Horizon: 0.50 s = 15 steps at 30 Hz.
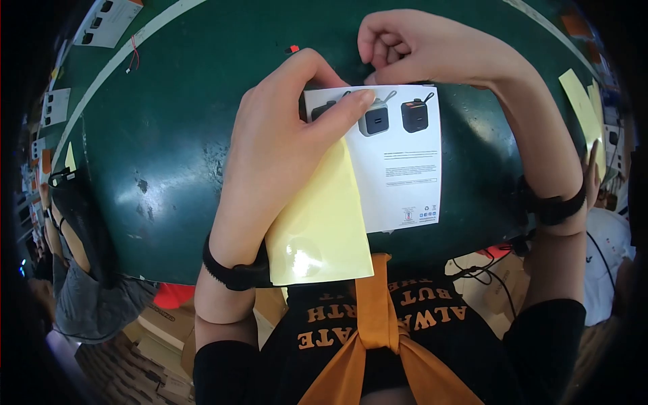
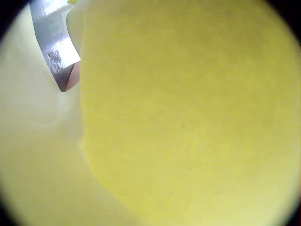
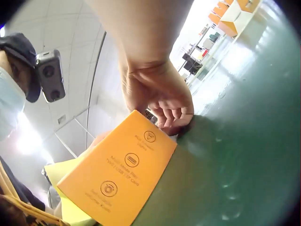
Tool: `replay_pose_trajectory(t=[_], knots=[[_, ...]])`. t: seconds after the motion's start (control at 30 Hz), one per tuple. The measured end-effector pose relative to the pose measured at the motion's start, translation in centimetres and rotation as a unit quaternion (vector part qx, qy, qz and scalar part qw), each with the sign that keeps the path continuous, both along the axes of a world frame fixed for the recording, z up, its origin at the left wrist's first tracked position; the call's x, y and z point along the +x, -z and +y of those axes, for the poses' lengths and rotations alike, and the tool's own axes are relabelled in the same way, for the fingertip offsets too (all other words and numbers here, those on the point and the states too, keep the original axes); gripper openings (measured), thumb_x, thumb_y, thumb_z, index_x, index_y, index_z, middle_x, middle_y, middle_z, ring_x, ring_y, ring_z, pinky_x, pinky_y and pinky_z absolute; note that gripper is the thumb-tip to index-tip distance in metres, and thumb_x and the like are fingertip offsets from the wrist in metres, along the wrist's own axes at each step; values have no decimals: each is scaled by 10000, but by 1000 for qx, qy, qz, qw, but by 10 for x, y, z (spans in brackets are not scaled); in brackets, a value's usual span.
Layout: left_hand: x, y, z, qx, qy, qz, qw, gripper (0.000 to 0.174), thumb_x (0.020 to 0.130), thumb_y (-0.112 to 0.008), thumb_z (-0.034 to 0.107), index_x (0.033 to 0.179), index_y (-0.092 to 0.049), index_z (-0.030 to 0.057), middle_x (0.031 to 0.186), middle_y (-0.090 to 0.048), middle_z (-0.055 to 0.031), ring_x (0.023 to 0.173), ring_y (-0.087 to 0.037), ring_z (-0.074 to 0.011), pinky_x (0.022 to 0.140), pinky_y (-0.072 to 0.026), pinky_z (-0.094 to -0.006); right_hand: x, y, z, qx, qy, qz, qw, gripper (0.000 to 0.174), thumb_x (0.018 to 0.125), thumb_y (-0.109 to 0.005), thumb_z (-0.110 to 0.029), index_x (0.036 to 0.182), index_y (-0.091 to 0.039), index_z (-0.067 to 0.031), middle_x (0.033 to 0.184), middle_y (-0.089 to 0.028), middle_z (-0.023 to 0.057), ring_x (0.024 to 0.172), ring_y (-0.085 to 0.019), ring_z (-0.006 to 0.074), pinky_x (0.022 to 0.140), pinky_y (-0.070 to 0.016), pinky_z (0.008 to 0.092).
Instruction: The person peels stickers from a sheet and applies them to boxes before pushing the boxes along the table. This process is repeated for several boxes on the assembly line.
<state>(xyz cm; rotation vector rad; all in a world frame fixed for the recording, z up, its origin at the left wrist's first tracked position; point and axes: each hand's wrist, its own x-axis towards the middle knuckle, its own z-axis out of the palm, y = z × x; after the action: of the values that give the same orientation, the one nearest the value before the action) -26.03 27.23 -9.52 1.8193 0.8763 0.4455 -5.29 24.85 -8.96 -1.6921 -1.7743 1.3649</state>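
My left hand point(image 1: 283, 128) grips a white speaker box point(image 1: 412, 169), thumb across its printed face and fingers behind it. A pale yellow sheet point(image 1: 320, 236) runs from under this palm toward my body, overlapping the box; in the left wrist view the yellow sheet point(image 2: 188, 113) fills most of the picture. In the right wrist view the box's orange side point(image 3: 120, 174) shows, with small round icons. My right hand point(image 1: 412, 50) has its fingers curled at the box's far end, where a small barcode patch point(image 3: 150, 116) shows beside it. Its thumb's contact there is hidden.
The box is over a dark green table point(image 1: 162, 155). A small red piece point(image 1: 291, 49) lies beyond my left hand, and red wires point(image 1: 133, 57) farther left. Another printed box point(image 1: 108, 20) is at the back left. Yellow sheets point(image 1: 582, 111) and a person's sleeve point(image 1: 607, 263) are at right.
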Motion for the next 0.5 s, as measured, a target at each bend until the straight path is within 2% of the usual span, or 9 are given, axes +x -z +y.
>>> replay_pose_trajectory(t=[0.07, 0.13, 0.2, 0.27, 0.3, 0.33, 0.4, 0.47, 0.5], knots=[[1, -1, 0, 9, -2, 2, 1000, 183, 834, -669, 119, 866, -556, -22, 769, -591, -53, 623, -575, -63, 486, -430, -185, 2, -2, 1, 25, -24, -52, 998, 191, 818, -664, -161, 787, -540, -18, 719, -537, -7, 659, -503, 56, 585, -402, 204], [2, -4, -3, -27, -19, 3, 999, 171, 822, -673, 104, 880, -568, -18, 775, -595, -46, 659, -557, -61, 531, -437, -198, 4, -5, -1, 135, -54, -206, 968, 198, 823, -664, -167, 778, -541, -19, 675, -507, -8, 632, -474, 65, 564, -392, 222], [0, -4, -6, 3, -5, 15, 1000, 169, 815, -677, 100, 888, -572, -10, 779, -598, -39, 680, -547, -62, 556, -437, -206, 2, -11, -6, 106, 1, -18, 994, 191, 837, -645, -156, 767, -541, -11, 613, -495, 33, 603, -456, 89, 533, -384, 251], [1, -10, -5, 15, -3, 15, 1000, 182, 798, -691, 101, 918, -581, 19, 812, -606, -15, 731, -522, -67, 610, -432, -230, 7, -13, -14, 52, -41, -26, 997, 216, 782, -661, -209, 763, -568, -15, 688, -559, 113, 632, -517, 205, 585, -413, 325], [1, -16, -3, 11, 4, 24, 1000, 181, 816, -679, 108, 940, -581, 19, 877, -615, -21, 764, -540, -67, 621, -451, -226, 10, -18, -21, 184, -29, -149, 971, 220, 762, -672, -213, 804, -572, -21, 749, -565, 116, 703, -534, 217, 625, -419, 324], [-2, -10, 0, -30, 9, -22, 999, 173, 843, -653, 109, 971, -586, 13, 952, -622, -29, 808, -557, -69, 651, -470, -220, 7, -26, -28, 309, -11, -264, 914, 240, 742, -683, -216, 844, -576, -27, 810, -572, 119, 775, -551, 229, 665, -426, 323], [-19, -23, 4, -40, -34, -43, 998, 175, 891, -592, 116, 1030, -597, 10, 963, -634, -26, 850, -563, -70, 656, -473, -204, -23, -61, -49, 290, 19, -366, 884, 333, 704, -700, -246, 924, -569, -33, 947, -558, 130, 907, -533, 289, 756, -425, 394], [-34, -25, 17, 67, -90, -95, 989, 170, 937, -526, 155, 971, -600, 5, 905, -644, -50, 680, -545, -42, 528, -416, -172, -40, -74, -74, 328, -98, -252, 905, 510, 676, -731, -313, 1061, -559, -26, 1098, -532, 177, 1011, -513, 346, 841, -422, 473], [-40, -28, 21, 22, -148, -142, 978, 203, 944, -523, 187, 897, -607, 7, 812, -628, -32, 683, -543, -55, 564, -415, -190, -51, -74, -87, 324, -134, -271, 896, 612, 659, -745, -338, 1142, -528, -31, 1169, -497, 200, 1067, -492, 369, 892, -397, 507]])
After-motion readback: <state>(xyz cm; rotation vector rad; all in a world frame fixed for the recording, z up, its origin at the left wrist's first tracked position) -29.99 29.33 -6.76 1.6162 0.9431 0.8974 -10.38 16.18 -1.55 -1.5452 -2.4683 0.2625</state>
